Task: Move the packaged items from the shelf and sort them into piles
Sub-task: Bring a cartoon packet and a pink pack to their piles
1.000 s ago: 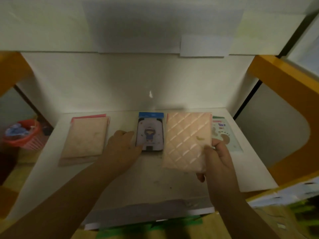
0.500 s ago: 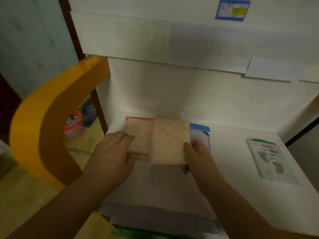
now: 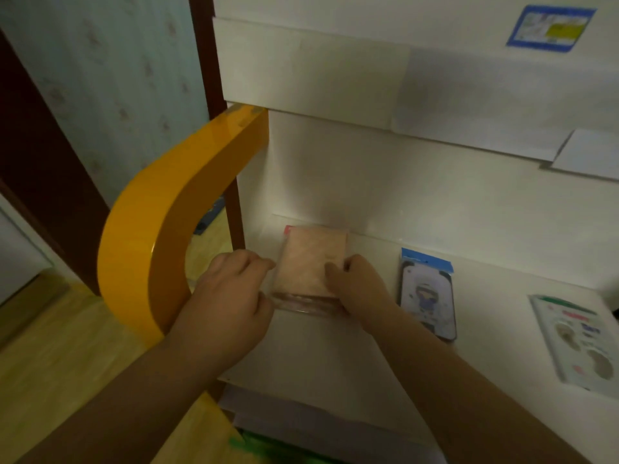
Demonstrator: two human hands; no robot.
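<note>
1. The stack of pink quilted packets in clear wrap (image 3: pixel 311 269) lies on the white shelf (image 3: pixel 368 346), beside the orange curved frame (image 3: pixel 150 249).
2. Left hand (image 3: pixel 227 296) and right hand (image 3: pixel 358 286) press its sides, squaring it.
3. Right of the stack, the blue-topped phone-case pack (image 3: pixel 427 296) and the green-topped footprint pack (image 3: pixel 576 343) each lie single, seemingly sorted.

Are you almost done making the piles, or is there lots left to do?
Three groups are laid out on the white shelf. The pink quilted pile at the left is in hand: the left hand and right hand are squaring a pink pack on it. The blue-topped package and the green-topped package each lie alone. How many packs remain elsewhere can't be seen.
</note>
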